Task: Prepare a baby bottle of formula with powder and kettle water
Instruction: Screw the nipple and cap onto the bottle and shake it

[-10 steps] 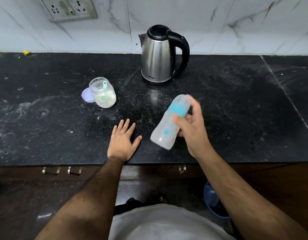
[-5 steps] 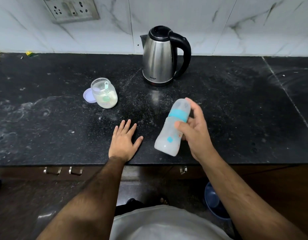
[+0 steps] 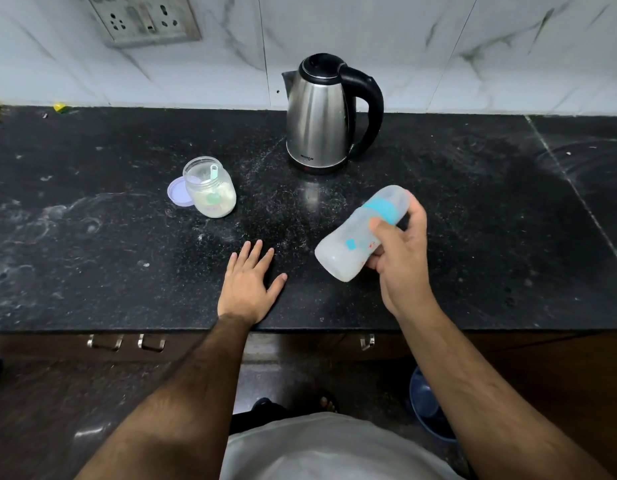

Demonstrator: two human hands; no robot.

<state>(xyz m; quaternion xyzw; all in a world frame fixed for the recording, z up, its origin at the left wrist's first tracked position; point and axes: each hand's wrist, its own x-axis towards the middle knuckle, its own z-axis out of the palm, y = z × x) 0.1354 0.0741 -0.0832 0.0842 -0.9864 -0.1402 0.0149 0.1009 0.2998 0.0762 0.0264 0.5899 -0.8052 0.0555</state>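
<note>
My right hand (image 3: 402, 265) grips a capped baby bottle (image 3: 352, 242) with a teal collar. The bottle hangs tilted above the black counter (image 3: 473, 220), its cap up and to the right, and its body looks cloudy white. My left hand (image 3: 248, 284) lies flat on the counter with fingers spread, holding nothing. An open glass jar of pale formula powder (image 3: 211, 192) stands to the left with a small green scoop inside. Its lilac lid (image 3: 177, 192) lies beside it. A steel kettle (image 3: 317, 116) with a black handle stands at the back.
A wall socket plate (image 3: 144, 19) is mounted at the top left on the marble backsplash. Powder dust marks the counter. Drawer handles (image 3: 127, 341) run below the front edge. A blue bucket (image 3: 428, 407) stands on the floor at the right.
The bottle in my right hand has tipped further over, its cap end swinging to the right. My left hand has stayed flat on the counter.
</note>
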